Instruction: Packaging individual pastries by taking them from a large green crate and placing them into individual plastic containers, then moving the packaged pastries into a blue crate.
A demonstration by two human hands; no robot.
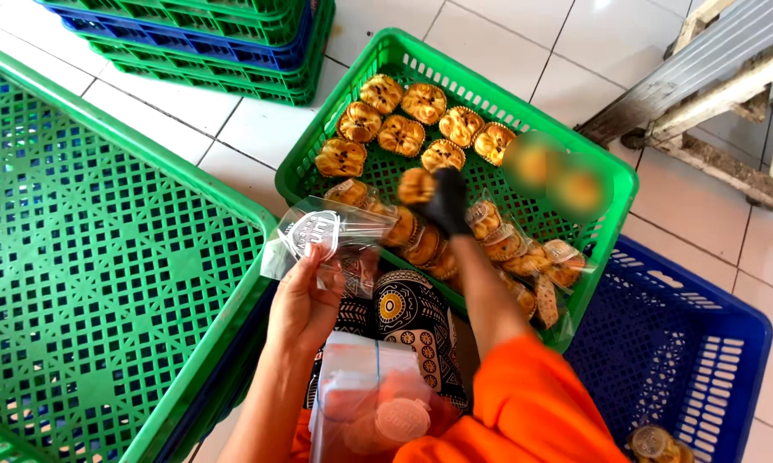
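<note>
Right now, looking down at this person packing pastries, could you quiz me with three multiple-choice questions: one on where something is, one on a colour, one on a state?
1. Where do the unwrapped pastries lie?
A. In the green crate
B. On the floor tiles
C. In the blue crate

2. What colour is the glove on the right hand?
A. White
B. Black
C. Yellow

3. What state is the clear bag in the left hand in?
A. Sealed, with a pastry inside
B. Empty
C. Torn in half

Answers:
1. A, they sit in rows at the far end of the green crate.
2. B, the glove gripping a pastry is black.
3. B, the bag looks flat, with nothing inside it.
</note>
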